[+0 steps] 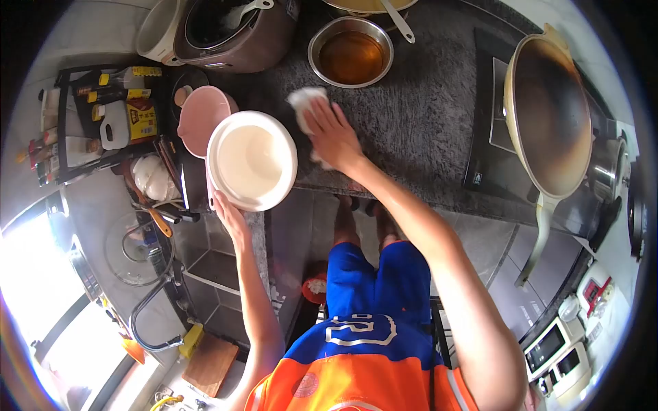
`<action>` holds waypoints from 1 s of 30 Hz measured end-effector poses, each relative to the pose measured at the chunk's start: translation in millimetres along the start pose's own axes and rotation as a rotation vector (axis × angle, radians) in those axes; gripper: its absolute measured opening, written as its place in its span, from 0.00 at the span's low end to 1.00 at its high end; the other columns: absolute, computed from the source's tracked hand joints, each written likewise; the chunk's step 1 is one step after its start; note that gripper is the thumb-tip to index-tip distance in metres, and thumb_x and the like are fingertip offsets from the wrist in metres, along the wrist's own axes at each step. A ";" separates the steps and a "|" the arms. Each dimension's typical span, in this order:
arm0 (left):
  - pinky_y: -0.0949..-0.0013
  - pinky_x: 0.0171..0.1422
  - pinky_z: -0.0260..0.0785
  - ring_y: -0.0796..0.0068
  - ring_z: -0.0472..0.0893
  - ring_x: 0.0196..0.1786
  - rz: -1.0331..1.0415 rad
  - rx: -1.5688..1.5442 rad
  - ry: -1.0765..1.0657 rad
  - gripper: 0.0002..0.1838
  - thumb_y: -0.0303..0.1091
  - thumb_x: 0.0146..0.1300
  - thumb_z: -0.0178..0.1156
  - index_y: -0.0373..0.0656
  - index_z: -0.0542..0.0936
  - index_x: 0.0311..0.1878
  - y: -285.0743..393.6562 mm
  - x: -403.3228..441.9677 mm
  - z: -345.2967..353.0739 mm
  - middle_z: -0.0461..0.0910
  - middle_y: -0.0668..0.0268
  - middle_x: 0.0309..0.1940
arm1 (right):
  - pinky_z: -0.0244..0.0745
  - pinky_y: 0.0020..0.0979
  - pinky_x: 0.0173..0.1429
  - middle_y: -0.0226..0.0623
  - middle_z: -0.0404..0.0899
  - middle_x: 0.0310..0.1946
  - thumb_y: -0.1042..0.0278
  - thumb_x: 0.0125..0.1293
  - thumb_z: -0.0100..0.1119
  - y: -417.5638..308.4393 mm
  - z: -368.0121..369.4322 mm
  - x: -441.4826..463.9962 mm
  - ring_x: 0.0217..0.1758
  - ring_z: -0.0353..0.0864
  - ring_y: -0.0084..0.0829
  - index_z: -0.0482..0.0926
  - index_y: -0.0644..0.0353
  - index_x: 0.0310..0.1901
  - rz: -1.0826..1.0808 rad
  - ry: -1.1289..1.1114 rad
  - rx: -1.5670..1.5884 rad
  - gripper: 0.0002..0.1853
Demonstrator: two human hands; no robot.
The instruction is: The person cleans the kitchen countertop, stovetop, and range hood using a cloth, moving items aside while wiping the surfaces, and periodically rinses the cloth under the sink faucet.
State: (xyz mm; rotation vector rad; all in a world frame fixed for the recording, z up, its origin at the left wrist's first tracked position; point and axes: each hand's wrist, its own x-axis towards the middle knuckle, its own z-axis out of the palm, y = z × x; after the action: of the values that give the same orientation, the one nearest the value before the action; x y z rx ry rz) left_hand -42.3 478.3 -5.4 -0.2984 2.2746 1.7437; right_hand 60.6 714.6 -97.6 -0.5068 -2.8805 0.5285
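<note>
pale pink round bowl [204, 116]: leftmost of these, partly hidden behind the pot.
left hand [233, 222]: fingers closed on the pot's lower-left edge, forearm running nearly straight back to me. Can't tell how far they wrap underneath.
white round pot [251, 161]: mouth facing up at me, near the counter's front edge. Can't tell whether it's resting or held up.
crumpled white cloth [303, 103]: on the dark grey textured counter [428, 123], right of the pot, under my right hand. Shows past the fingertips and left of the palm; visible long axis runs away from me. Left hand is well apart from it.
right hand [336, 133]: palm down, fingers nearly straight, slightly spread, pressing cloth, not wrapped round it. Forearm angles in from lower right.
round stainless-steel bowl of amber liquid [351, 55]: beyond the right hand, apart from it.
</note>
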 end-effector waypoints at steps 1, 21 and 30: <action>0.61 0.63 0.66 0.60 0.69 0.63 0.004 0.006 0.003 0.27 0.45 0.74 0.47 0.37 0.62 0.69 4.1 -13.9 -4.0 0.63 0.50 0.64 | 0.37 0.45 0.79 0.46 0.49 0.75 0.58 0.68 0.49 -5.2 7.1 20.7 0.80 0.42 0.39 0.60 0.61 0.70 -0.015 0.006 -0.008 0.31; 0.61 0.62 0.66 0.56 0.72 0.60 0.110 0.192 -0.601 0.37 0.60 0.71 0.41 0.35 0.63 0.67 4.1 28.5 263.7 0.66 0.48 0.64 | 0.52 0.44 0.75 0.51 0.60 0.68 0.59 0.62 0.54 2.0 22.1 70.7 0.74 0.55 0.45 0.63 0.65 0.66 0.127 0.333 0.250 0.32; 0.57 0.59 0.70 0.61 0.75 0.57 -0.130 -0.120 -0.783 0.33 0.57 0.72 0.43 0.38 0.63 0.67 31.7 11.2 242.2 0.66 0.58 0.62 | 0.54 0.45 0.73 0.48 0.64 0.66 0.59 0.56 0.58 -24.6 51.4 67.0 0.72 0.58 0.45 0.68 0.63 0.62 0.161 0.241 -0.250 0.32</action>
State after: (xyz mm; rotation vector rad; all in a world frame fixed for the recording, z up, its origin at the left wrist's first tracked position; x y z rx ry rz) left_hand -43.6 720.3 -39.7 0.1899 1.5568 1.5555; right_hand -20.4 700.8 -129.0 -0.7860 -2.6987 0.1159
